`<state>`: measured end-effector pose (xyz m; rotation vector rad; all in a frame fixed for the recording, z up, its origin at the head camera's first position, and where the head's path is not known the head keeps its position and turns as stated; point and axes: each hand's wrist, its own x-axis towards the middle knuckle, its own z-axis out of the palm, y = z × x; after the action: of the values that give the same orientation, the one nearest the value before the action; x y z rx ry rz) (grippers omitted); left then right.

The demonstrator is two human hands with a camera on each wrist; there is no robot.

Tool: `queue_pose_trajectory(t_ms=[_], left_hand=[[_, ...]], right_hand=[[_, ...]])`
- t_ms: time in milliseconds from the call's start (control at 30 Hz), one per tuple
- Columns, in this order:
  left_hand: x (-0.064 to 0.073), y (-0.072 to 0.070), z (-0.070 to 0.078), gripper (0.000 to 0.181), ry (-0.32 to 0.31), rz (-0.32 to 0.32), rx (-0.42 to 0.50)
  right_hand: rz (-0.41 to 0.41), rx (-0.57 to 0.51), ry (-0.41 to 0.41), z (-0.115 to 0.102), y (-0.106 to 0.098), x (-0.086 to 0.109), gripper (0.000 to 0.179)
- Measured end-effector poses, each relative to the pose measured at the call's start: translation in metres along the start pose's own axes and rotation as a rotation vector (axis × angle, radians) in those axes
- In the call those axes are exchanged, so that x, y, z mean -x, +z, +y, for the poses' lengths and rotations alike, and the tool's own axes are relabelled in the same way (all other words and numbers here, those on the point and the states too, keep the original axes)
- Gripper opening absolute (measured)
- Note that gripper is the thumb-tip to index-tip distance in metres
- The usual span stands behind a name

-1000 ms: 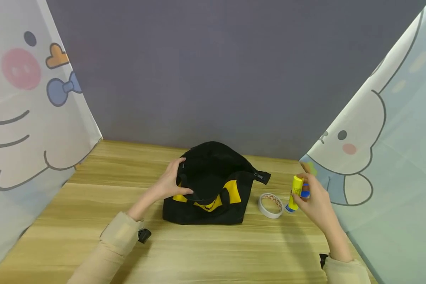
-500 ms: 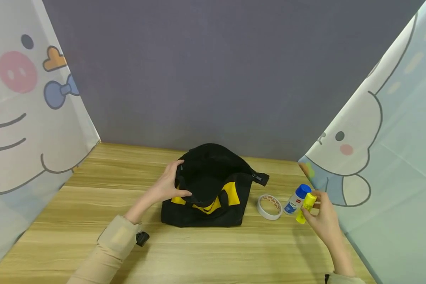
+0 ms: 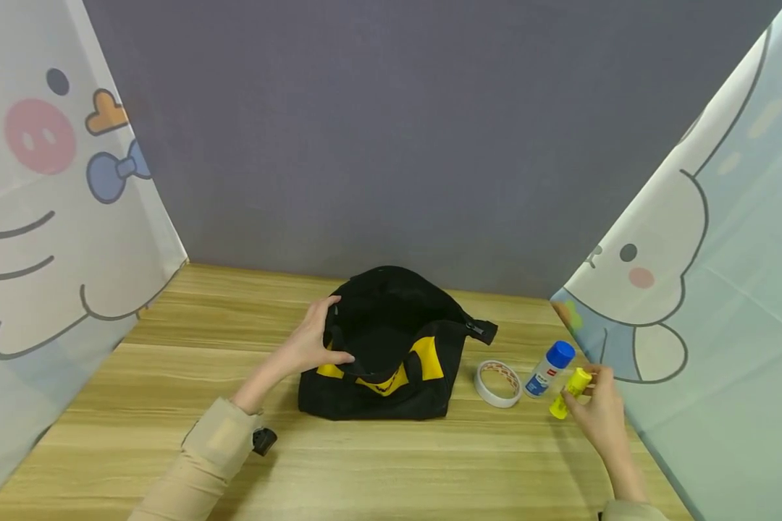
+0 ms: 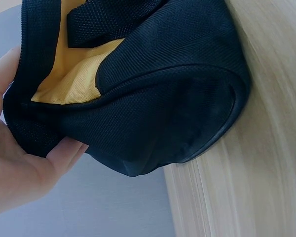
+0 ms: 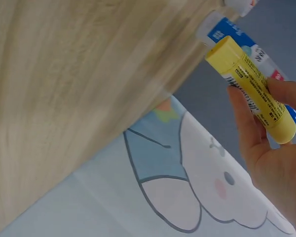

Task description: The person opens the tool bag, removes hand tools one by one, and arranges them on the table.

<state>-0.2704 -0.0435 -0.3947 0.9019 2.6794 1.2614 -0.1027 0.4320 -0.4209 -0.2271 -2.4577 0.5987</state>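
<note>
A black bag (image 3: 381, 398) with yellow patches stands on the table, its top gaping upward. My left hand (image 3: 309, 344) grips the left side of its rim, thumb toward the front and fingers toward the back; the left wrist view shows the black fabric (image 4: 153, 113) between them. At the right, my right hand (image 3: 601, 412) pinches a yellow glue stick (image 3: 570, 394) between thumb and fingers. The stick is slightly tilted, and I cannot tell whether its lower end touches the table. Just left of it stands a clear blue-capped bottle (image 3: 547, 370) with a blue label.
A white tape roll (image 3: 497, 385) lies flat between the bag and the bottle. The bag's zipper end (image 3: 482, 331) sticks out to the right. A grey panel (image 3: 365, 145) closes the back of the wooden table (image 3: 391, 470), and printed cartoon sheets (image 3: 723, 289) flank both sides.
My right hand has carried the yellow glue stick right and toward me, out from in front of the blue-capped bottle, which now shows fully. My left hand keeps its place on the bag.
</note>
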Motion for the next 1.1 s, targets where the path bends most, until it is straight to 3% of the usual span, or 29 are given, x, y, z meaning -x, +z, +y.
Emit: queue_pose_trajectory(t_ms=[433, 833, 1100], left_hand=[[0.001, 0.001, -0.003, 0.105, -0.002, -0.006, -0.002], [-0.001, 0.001, -0.003, 0.106, 0.007, -0.003, 0.005], [0.000, 0.002, -0.004, 0.106, -0.005, -0.002, 0.009]], right_hand=[[0.073, 0.071, 0.028, 0.016, 0.017, -0.005, 0.055], [0.040, 0.075, 0.054, 0.025, 0.025, -0.001, 0.053], [0.068, 0.062, 0.047, 0.026, 0.028, 0.000, 0.053]])
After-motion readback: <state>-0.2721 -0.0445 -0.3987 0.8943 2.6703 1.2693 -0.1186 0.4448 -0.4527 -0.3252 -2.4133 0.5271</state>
